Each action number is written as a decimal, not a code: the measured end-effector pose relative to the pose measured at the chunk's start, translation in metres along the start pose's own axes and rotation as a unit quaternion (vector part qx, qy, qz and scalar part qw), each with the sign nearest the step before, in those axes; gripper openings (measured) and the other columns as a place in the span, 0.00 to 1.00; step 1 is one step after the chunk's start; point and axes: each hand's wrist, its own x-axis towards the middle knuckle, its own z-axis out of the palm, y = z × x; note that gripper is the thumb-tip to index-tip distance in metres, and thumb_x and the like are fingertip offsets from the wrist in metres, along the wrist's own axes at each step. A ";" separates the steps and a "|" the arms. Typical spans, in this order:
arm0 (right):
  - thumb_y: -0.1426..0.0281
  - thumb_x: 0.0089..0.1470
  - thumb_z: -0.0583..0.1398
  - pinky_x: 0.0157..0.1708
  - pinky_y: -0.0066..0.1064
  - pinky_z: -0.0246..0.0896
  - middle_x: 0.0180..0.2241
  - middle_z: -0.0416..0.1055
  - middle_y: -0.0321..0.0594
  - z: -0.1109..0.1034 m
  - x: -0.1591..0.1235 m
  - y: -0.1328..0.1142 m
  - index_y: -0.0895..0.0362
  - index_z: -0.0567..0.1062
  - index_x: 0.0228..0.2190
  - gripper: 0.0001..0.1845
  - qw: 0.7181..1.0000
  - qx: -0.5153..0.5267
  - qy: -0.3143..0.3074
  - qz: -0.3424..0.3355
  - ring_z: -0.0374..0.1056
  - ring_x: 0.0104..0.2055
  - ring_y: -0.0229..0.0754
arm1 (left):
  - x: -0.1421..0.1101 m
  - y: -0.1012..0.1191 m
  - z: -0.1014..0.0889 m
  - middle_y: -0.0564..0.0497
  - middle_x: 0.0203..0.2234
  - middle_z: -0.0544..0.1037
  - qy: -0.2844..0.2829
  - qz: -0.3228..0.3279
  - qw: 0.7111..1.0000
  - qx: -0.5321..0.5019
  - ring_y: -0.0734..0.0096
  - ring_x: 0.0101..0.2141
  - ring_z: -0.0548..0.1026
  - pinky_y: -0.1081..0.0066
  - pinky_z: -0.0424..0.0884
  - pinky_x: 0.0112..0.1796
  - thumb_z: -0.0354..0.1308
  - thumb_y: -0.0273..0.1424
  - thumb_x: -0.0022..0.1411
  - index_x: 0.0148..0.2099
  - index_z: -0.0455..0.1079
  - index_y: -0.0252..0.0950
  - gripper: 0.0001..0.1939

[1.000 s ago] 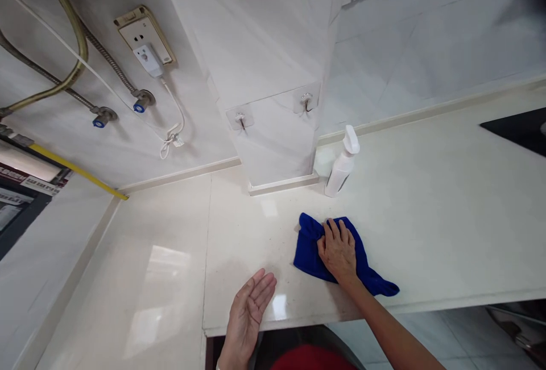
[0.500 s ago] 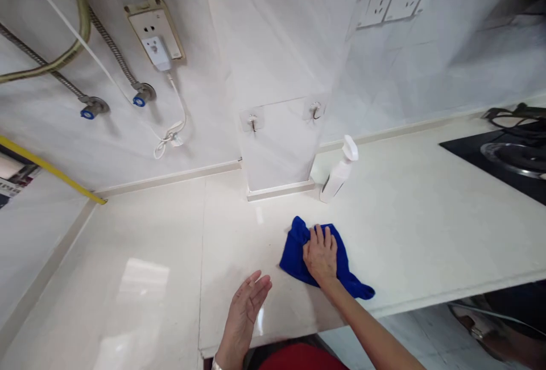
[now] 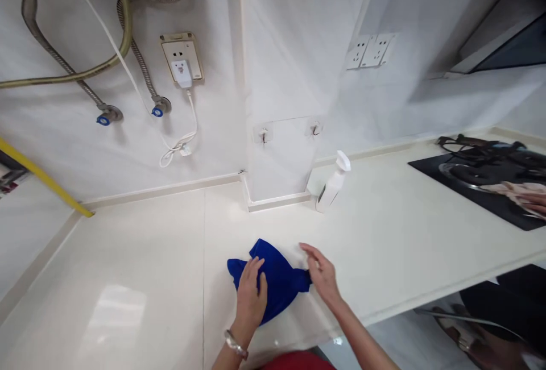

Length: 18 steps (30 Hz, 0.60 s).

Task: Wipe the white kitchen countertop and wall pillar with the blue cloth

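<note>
A blue cloth (image 3: 277, 276) lies crumpled on the white countertop (image 3: 149, 279) near its front edge. My left hand (image 3: 251, 296) rests flat on the cloth's left part, fingers stretched out. My right hand (image 3: 321, 272) is just to the right of the cloth, fingers spread, touching its right tip at most. A white spray bottle (image 3: 333, 183) stands behind the cloth at the foot of the wall column.
A black gas hob (image 3: 482, 179) sits at the right of the counter, with another person's hand and a cloth (image 3: 526, 195) on it. Hoses, valves (image 3: 157, 109) and a plugged socket (image 3: 182, 66) are on the back wall. The counter's front edge runs below my hands.
The cloth has slid left along the counter. My left hand has come down onto it, and my right hand has come off it to its right side. The view has tilted up.
</note>
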 end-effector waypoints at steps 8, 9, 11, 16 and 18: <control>0.64 0.54 0.50 0.51 0.53 0.67 0.48 0.75 0.50 -0.106 -0.032 0.092 0.56 0.75 0.43 0.20 0.974 -0.203 0.097 0.012 0.71 0.49 0.55 | -0.005 -0.014 0.039 0.42 0.66 0.60 -0.065 0.152 0.977 0.131 0.51 0.64 0.60 0.41 0.57 0.63 0.56 0.44 0.66 0.62 0.64 0.42 0.26; 0.65 0.54 0.50 0.51 0.53 0.67 0.48 0.74 0.50 -0.108 -0.033 0.097 0.56 0.75 0.43 0.20 0.971 -0.219 0.096 0.003 0.71 0.49 0.55 | -0.007 -0.016 0.039 0.42 0.66 0.61 -0.067 0.158 0.976 0.135 0.52 0.64 0.61 0.42 0.58 0.63 0.56 0.44 0.66 0.62 0.65 0.41 0.25; 0.66 0.54 0.50 0.51 0.51 0.67 0.48 0.74 0.49 -0.107 -0.032 0.104 0.56 0.74 0.43 0.19 0.965 -0.245 0.092 -0.017 0.71 0.49 0.54 | -0.011 -0.022 0.034 0.42 0.67 0.60 -0.070 0.166 0.973 0.144 0.50 0.65 0.59 0.40 0.55 0.64 0.56 0.45 0.66 0.63 0.64 0.42 0.26; 0.67 0.56 0.49 0.51 0.51 0.68 0.48 0.72 0.53 -0.107 -0.029 0.120 0.59 0.72 0.46 0.20 0.953 -0.288 0.083 -0.045 0.70 0.50 0.55 | -0.040 -0.056 -0.003 0.46 0.71 0.52 -0.095 0.207 0.944 0.239 0.41 0.69 0.50 0.30 0.43 0.63 0.54 0.47 0.64 0.67 0.60 0.51 0.31; 0.67 0.58 0.49 0.53 0.50 0.67 0.52 0.70 0.54 -0.111 -0.032 0.129 0.60 0.70 0.50 0.22 0.952 -0.289 0.064 -0.074 0.68 0.53 0.54 | -0.056 -0.071 -0.028 0.47 0.72 0.49 -0.093 0.251 0.901 0.342 0.41 0.70 0.46 0.31 0.47 0.63 0.53 0.46 0.65 0.70 0.54 0.52 0.32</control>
